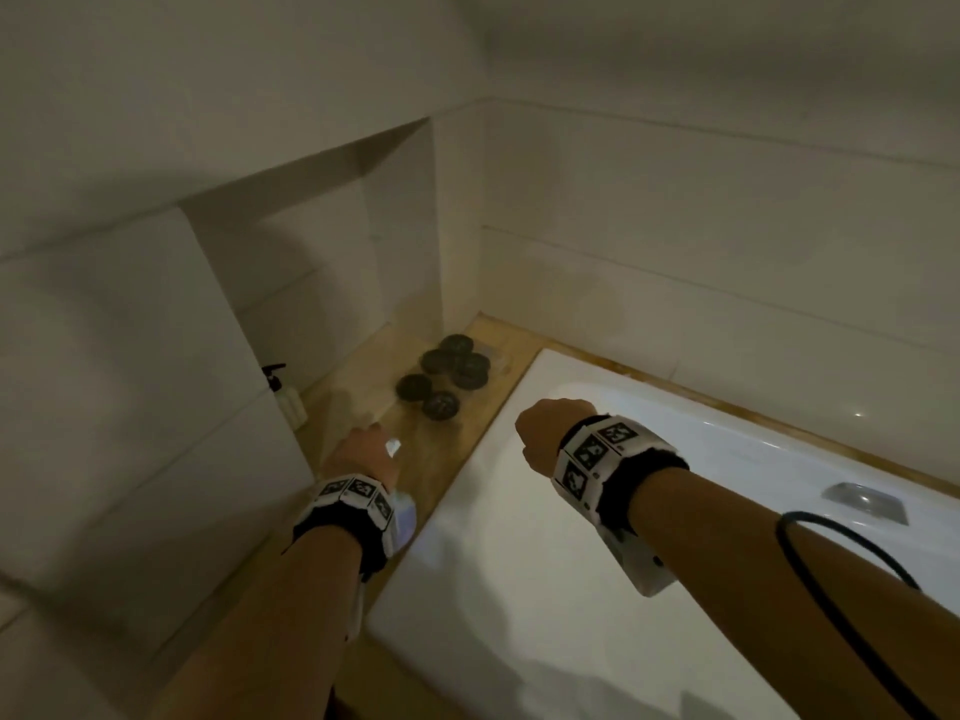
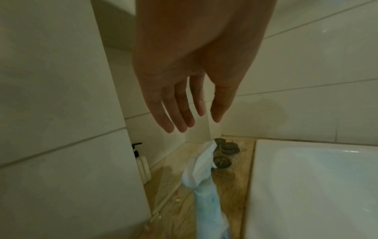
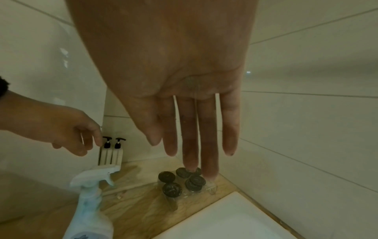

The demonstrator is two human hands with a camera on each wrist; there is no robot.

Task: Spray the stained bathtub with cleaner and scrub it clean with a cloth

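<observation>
A spray bottle (image 3: 90,194) with a white trigger head and pale blue body stands upright on the marbled ledge (image 1: 457,459) beside the white bathtub (image 1: 571,563). My left hand (image 1: 363,449) hovers just above the bottle's head (image 2: 204,161), fingers (image 2: 180,116) relaxed, holding nothing. In the right wrist view the left hand (image 3: 71,134) sits clear of the trigger. My right hand (image 1: 545,433) hangs over the tub's near corner, its fingers (image 3: 208,153) straight and empty. No cloth is in view.
Several small black-capped jars (image 1: 447,376) sit on a clear tray in the ledge corner. Two white pump dispensers (image 3: 111,152) stand against the tiled wall (image 1: 130,356) in a niche. An overflow plate (image 1: 865,498) is on the tub's far wall. A black cable (image 1: 857,589) loops off my right forearm.
</observation>
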